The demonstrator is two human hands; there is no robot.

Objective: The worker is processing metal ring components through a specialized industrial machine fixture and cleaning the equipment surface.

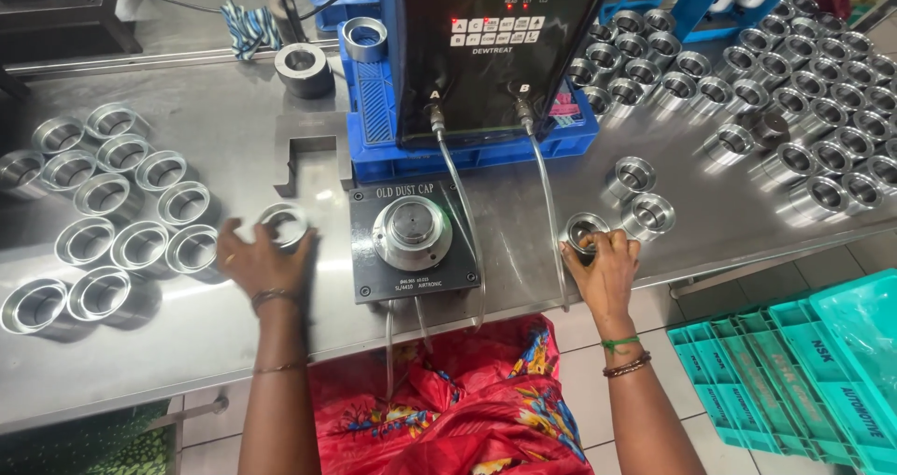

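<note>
My left hand grips a shiny metal ring on the steel table, just left of a dark gauge fixture with a round metal post in its middle. My right hand holds another metal ring on the table, to the right of the fixture and its thin hoses. Two more rings stand close beyond my right hand.
Several rings are grouped at the left; many more rings fill the right rear. A black control box with lit red lamps stands on a blue crate. A metal bracket lies behind the fixture. Teal crates sit below right.
</note>
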